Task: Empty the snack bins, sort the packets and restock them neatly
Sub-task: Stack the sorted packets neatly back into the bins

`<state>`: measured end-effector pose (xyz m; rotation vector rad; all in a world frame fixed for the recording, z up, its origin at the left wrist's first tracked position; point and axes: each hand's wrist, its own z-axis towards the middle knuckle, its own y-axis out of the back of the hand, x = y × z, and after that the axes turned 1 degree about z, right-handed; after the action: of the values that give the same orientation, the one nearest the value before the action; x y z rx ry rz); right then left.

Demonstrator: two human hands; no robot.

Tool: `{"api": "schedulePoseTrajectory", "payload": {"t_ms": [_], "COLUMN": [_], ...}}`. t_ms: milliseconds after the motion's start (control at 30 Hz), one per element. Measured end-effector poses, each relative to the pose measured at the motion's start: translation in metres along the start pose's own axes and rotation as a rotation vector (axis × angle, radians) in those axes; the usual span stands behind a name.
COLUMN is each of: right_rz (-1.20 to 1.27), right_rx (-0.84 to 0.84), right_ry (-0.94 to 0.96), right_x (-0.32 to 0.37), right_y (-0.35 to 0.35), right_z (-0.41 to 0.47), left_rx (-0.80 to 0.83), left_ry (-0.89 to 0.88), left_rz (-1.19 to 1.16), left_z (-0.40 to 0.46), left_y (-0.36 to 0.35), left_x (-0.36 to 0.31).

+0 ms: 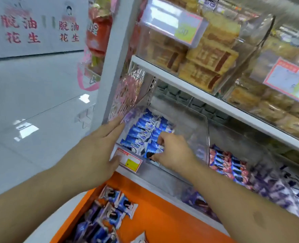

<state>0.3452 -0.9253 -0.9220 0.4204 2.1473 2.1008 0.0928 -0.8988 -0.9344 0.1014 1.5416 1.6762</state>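
Observation:
A clear plastic bin (200, 130) on the lower shelf holds several blue-and-white snack packets (143, 132) laid in rows along its left side. My right hand (173, 151) reaches into the bin, and its fingers pinch a blue packet (154, 149) at the front of the rows. My left hand (99, 146) lies flat with straight fingers against the bin's left front corner, beside its red-framed price label (130, 161). More loose blue packets (113, 207) lie on the orange surface (162, 216) below.
The neighbouring bin to the right holds pink-and-blue packets (227, 165) and purple-white packets (276, 188). The shelf above carries clear bins of tan biscuit packs (206, 60). A white shelf upright (117, 55) stands at the left, with open tiled floor (31, 102) beyond it.

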Motion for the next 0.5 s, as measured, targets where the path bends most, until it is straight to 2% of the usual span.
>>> {"api": "schedulePoseTrajectory", "payload": {"t_ms": [200,500], "right_rz": [0.001,0.029], "right_rx": [-0.068,-0.040], "right_ry": [0.008,0.009], "right_x": [0.005,-0.002], "right_y": [-0.007,-0.006], "right_z": [0.002,-0.006], "left_rx": [0.025,0.066], "left_ry": [0.030,0.026], "left_rz": [-0.005,-0.004], "left_z": [-0.002,-0.003], "left_y": [0.002,0.011], "left_x": [-0.003,-0.010]}}
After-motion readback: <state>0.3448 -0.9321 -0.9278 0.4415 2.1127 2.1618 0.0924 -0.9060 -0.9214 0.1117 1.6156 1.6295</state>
